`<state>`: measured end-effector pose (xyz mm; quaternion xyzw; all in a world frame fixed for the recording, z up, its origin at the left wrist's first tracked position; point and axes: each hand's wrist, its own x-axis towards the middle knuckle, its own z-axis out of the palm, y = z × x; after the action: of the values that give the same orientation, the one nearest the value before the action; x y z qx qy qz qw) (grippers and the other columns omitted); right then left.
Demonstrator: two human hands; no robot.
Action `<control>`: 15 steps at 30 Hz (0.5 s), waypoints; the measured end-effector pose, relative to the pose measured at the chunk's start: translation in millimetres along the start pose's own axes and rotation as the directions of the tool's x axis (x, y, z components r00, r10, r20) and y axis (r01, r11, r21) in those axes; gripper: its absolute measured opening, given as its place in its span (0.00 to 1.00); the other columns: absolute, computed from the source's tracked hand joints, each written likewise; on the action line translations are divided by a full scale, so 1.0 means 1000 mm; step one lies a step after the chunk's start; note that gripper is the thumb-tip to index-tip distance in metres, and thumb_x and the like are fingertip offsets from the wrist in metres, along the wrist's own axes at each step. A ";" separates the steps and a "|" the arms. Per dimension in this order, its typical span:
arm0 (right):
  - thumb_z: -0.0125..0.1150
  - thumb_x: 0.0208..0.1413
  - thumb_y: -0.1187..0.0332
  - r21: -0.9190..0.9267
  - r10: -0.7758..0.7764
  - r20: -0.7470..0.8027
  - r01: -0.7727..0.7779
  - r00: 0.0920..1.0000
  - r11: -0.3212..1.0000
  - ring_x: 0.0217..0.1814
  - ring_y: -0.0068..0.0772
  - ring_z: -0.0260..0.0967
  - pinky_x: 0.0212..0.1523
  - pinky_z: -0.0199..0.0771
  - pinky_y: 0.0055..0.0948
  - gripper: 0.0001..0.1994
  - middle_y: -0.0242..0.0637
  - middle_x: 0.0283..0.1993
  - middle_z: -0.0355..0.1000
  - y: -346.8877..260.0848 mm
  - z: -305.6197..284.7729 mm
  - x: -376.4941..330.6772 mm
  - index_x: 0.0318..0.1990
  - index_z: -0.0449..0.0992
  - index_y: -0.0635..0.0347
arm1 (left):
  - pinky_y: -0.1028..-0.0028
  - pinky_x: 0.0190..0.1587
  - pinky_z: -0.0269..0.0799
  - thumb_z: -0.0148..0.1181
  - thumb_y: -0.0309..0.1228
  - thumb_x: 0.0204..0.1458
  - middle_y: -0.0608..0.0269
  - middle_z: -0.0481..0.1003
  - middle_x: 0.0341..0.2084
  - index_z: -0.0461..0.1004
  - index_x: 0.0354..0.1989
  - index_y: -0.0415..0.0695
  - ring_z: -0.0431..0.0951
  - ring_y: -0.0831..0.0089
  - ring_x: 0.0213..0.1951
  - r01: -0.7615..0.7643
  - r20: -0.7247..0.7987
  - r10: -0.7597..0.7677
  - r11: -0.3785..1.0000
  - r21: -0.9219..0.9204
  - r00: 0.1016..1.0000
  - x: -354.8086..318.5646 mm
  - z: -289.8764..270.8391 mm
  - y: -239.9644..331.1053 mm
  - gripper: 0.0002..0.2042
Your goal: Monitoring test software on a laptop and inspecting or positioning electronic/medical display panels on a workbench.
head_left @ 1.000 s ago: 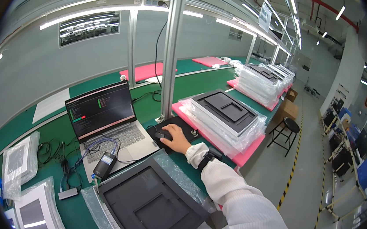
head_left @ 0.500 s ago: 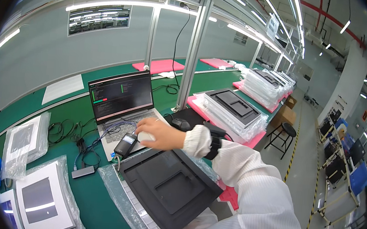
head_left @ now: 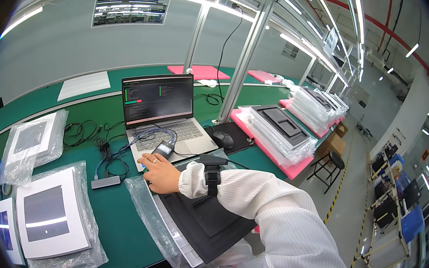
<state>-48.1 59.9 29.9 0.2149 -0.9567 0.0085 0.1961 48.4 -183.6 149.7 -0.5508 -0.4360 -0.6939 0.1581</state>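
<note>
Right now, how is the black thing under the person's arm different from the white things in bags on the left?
The black tray is dark, with only loose plastic beside it, under the right hand. The white panel is pale with a grey centre, sealed in a clear bag, untouched. Both lie flat on the green bench.

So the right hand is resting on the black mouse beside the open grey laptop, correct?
No. The head view shows the right hand at the near edge of the open grey laptop, by a small black device; the black mouse lies untouched beside the laptop.

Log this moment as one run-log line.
right hand: resting at top edge of black tray | beside: open laptop | left hand: not in view
</note>
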 end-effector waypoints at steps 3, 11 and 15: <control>0.62 0.38 0.67 -0.049 0.001 -0.021 -0.002 1.000 0.999 0.65 0.46 0.54 0.63 0.54 0.44 0.08 0.45 0.56 0.64 -0.002 0.013 0.002 0.22 0.80 0.62 | 0.69 0.49 0.67 0.49 0.42 0.61 0.56 0.74 0.38 0.71 0.46 0.38 0.73 0.66 0.43 -0.003 -0.002 0.003 1.000 0.000 1.000 -0.002 -0.002 0.001 0.18; 0.60 0.39 0.66 -0.041 0.043 0.007 -0.043 0.999 0.998 0.56 0.38 0.63 0.58 0.57 0.38 0.07 0.39 0.48 0.70 0.003 0.026 0.005 0.22 0.80 0.60 | 0.71 0.48 0.67 0.49 0.42 0.61 0.57 0.74 0.38 0.71 0.46 0.38 0.73 0.67 0.42 -0.010 -0.003 0.010 1.000 0.004 1.000 -0.005 -0.004 0.001 0.18; 0.60 0.40 0.66 -0.050 0.040 0.017 -0.039 0.999 0.998 0.52 0.36 0.65 0.57 0.57 0.38 0.07 0.36 0.46 0.71 0.005 0.030 0.005 0.22 0.80 0.60 | 0.71 0.48 0.67 0.50 0.42 0.61 0.57 0.75 0.37 0.71 0.46 0.38 0.73 0.68 0.42 -0.017 0.003 0.017 1.000 0.016 1.000 -0.003 -0.003 0.003 0.18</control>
<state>-65.7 59.6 4.3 0.1910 -0.9624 -0.0136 0.1925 49.6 -188.9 147.8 -0.5543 -0.4371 -0.6881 0.1679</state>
